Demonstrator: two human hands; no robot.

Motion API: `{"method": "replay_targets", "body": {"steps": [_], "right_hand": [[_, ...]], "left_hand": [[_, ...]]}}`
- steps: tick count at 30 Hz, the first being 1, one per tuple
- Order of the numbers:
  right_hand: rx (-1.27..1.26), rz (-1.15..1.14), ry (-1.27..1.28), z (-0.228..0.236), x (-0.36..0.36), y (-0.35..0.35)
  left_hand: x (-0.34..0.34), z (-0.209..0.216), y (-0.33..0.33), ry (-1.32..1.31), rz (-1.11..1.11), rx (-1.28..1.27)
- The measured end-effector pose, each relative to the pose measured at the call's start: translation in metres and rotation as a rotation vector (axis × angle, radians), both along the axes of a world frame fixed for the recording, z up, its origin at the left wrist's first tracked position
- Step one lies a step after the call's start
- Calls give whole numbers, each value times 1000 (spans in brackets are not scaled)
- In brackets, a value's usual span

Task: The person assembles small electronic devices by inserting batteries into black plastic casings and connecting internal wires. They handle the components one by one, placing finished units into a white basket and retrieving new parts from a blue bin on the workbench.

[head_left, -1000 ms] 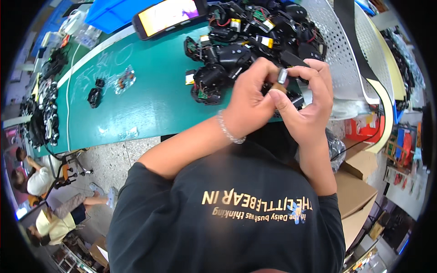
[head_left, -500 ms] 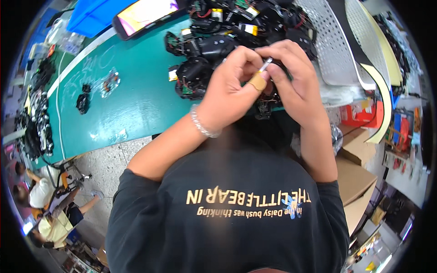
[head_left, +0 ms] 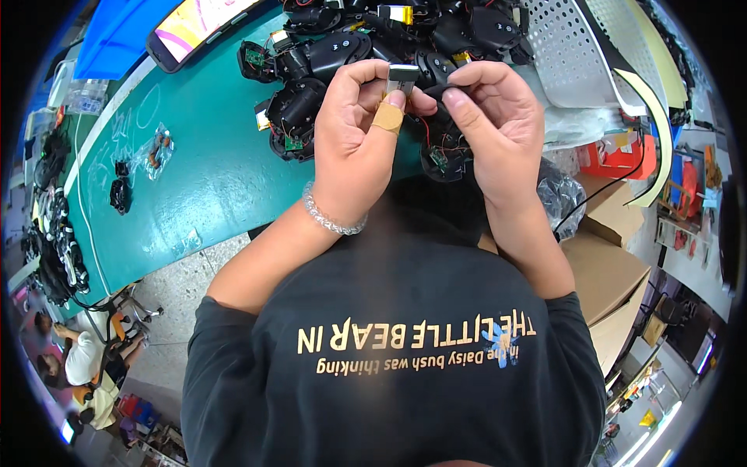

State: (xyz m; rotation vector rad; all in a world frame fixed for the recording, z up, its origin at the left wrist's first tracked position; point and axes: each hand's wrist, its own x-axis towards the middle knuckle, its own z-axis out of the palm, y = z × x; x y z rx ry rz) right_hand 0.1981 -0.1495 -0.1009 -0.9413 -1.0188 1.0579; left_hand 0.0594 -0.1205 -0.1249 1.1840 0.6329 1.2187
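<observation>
My left hand point(head_left: 354, 136), with a tan bandage on its thumb, is closed on a small flat silver battery point(head_left: 401, 80) with a dark strip along its top. My right hand point(head_left: 502, 117) pinches a small black piece point(head_left: 437, 91) between thumb and forefinger, close beside the battery; its exact kind is hard to make out. Below and between the hands, a black device housing point(head_left: 443, 152) shows a green circuit board and red wires. More black housings point(head_left: 338, 50) with boards and silver batteries crowd the table beyond my hands.
A phone point(head_left: 191, 35) with a lit screen leans by a blue bin point(head_left: 117, 39) at the far left. Small black parts point(head_left: 120, 194) and a clear bag point(head_left: 158, 152) lie on the green table point(head_left: 210, 148). A perforated white basket point(head_left: 572, 58) stands right, above cardboard boxes point(head_left: 599, 272).
My hands have moved apart. The battery, earlier mostly hidden between my fingers, now stands upright in my left hand. The view has shifted slightly.
</observation>
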Motion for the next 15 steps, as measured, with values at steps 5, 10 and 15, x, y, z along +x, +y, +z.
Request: {"method": "replay_targets", "body": {"steps": [5,10,15], "right_hand": [[65,-116,-380,-1,-6,-1],[126,-199,-405,-4,-8,1],[162,-222,-458,-4,-7,1]], "left_hand": [[-3,-5,-3,201,131,174],[-6,-10,-3,315,137,319],[-6,-12,-4,321,135,355]]}}
